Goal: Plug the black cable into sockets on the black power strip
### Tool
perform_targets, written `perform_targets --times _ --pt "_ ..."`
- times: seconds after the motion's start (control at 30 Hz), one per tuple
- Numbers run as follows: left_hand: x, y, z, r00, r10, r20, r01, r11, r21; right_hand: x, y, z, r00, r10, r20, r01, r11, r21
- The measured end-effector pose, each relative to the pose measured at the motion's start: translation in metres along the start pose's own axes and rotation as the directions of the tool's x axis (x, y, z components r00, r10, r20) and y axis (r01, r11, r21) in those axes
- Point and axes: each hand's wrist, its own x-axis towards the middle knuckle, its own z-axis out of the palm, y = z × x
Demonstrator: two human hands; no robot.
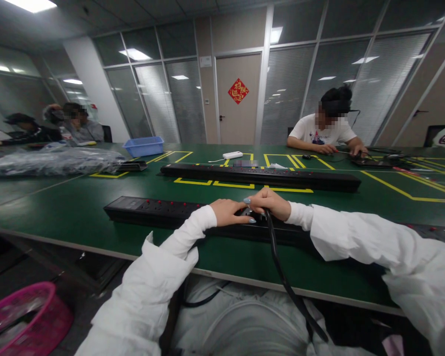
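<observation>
A long black power strip (155,210) with red switches lies along the green table in front of me. My left hand (230,212) grips this strip near its middle, thumb on the near side and fingers over the top. Beside it, my right hand (270,203) is closed around the end of a thick black power cord (276,252), right at the strip's top. The cord hangs over the table edge toward my lap. My right fingers hide most of the cord's end, so I cannot tell whether it sits in a socket.
A second black power strip (259,175) lies farther back, near yellow tape marks. Behind it are a white power adapter (233,155) and a blue basket (144,146). Plastic wrap (52,160) covers the left side. A pink basket (52,316) stands below. Across the table sits a person (326,123).
</observation>
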Motion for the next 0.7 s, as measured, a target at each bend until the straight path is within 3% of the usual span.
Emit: perform_targets --times 0.2,0.47,0.7 --pt "0.0005 -0.0004 0.0009 1.000 -0.018 0.013 0.017 1.000 0.016 -0.0009 -0.0057 -0.0006 0.997 -0.045 0.067 0.049 0.996 -0.071" --pt "0.0010 -0.0031 0.0025 1.000 -0.015 0.023 0.014 1.000 0.007 0.0001 -0.0092 -0.0029 0.948 -0.097 0.304 0.168 0.962 -0.217" --pt "0.0023 -0.0044 0.0049 1.000 -0.011 0.020 0.010 0.999 0.049 -0.0082 -0.0077 0.0016 0.876 -0.236 0.420 0.404 0.835 -0.374"
